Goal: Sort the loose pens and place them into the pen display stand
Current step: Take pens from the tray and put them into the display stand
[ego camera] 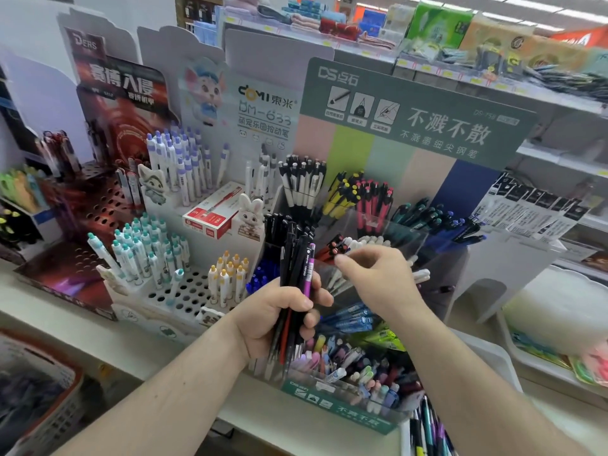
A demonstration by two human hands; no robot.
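My left hand (279,319) grips a bundle of loose pens (296,278), mostly black, with one purple and one red among them, held upright in front of the pen display stand (342,411). My right hand (378,274) hovers just right of the bundle over the stand's clear compartments, its thumb and forefinger pinched together near some white pen caps (368,241). Whether those fingers hold a pen I cannot tell. The stand's compartments hold sorted pens: white-black, yellow, pink, teal, blue and pastel ones.
A white pegboard stand (174,297) with teal and yellow-capped pens sits to the left, beside a red box (210,215). More loose pens (427,429) lie at the bottom right. A basket (39,390) stands at the lower left. Shelves of goods rise behind.
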